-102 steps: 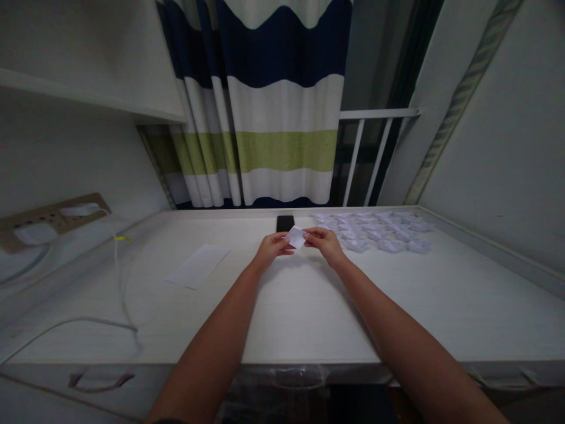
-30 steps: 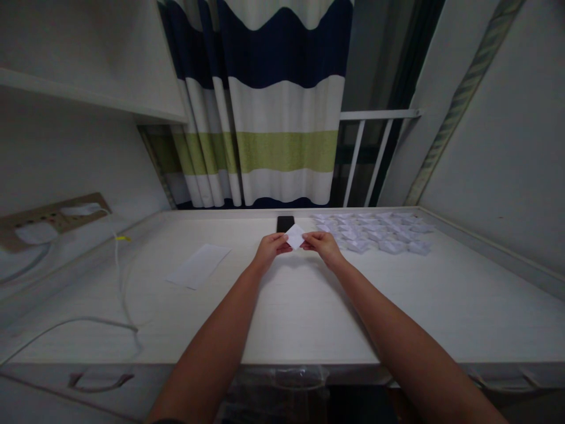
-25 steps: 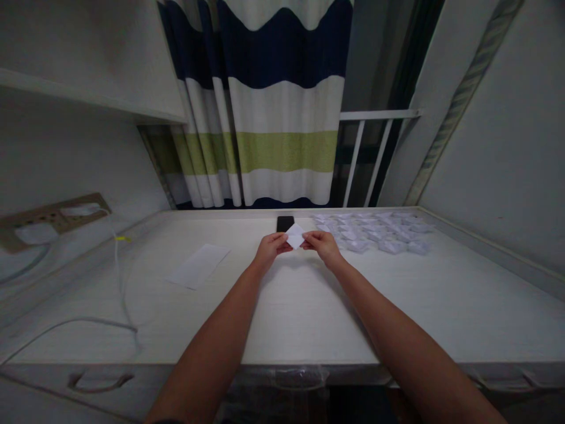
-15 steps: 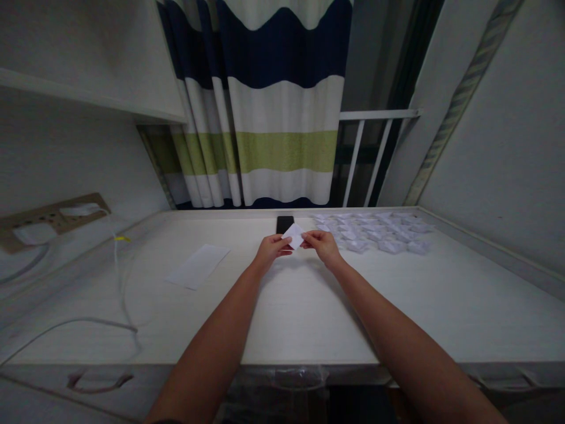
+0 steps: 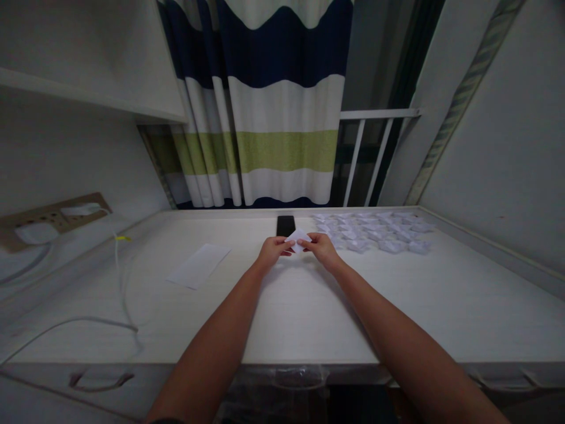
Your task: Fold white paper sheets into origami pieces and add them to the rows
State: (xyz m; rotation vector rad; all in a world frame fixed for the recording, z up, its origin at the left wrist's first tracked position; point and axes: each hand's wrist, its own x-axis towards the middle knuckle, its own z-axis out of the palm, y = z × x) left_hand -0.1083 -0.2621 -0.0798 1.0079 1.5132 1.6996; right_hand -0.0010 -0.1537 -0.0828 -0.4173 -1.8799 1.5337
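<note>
Near the far edge of the desk (image 5: 309,312), midway across, your two hands meet at a small white paper (image 5: 299,237). Your left hand (image 5: 270,252) pinches it at its left side, thumb uppermost; your right hand (image 5: 323,248) pinches it at the right, thumb likewise on top. The thumbs lie close to each other over the lower part of the paper, and its upper corner points away from you. Whether it touches the surface below cannot be told from this view. Just beyond your left fingers lies a black slab (image 5: 285,224), its nearer end partly covered by paper and hand. To the right, note the folded pieces (image 5: 377,231), white and set out in close rows along the back of the desk. To the left, well apart from your hands, a flat sheet (image 5: 199,267) lies askew. Farther left, a pale cable (image 5: 117,282) hangs from the socket panel (image 5: 55,217), bearing a yellow tag (image 5: 123,238). Behind the desk hangs the striped curtain (image 5: 282,109), with a white railing (image 5: 379,114) to its right.
</note>
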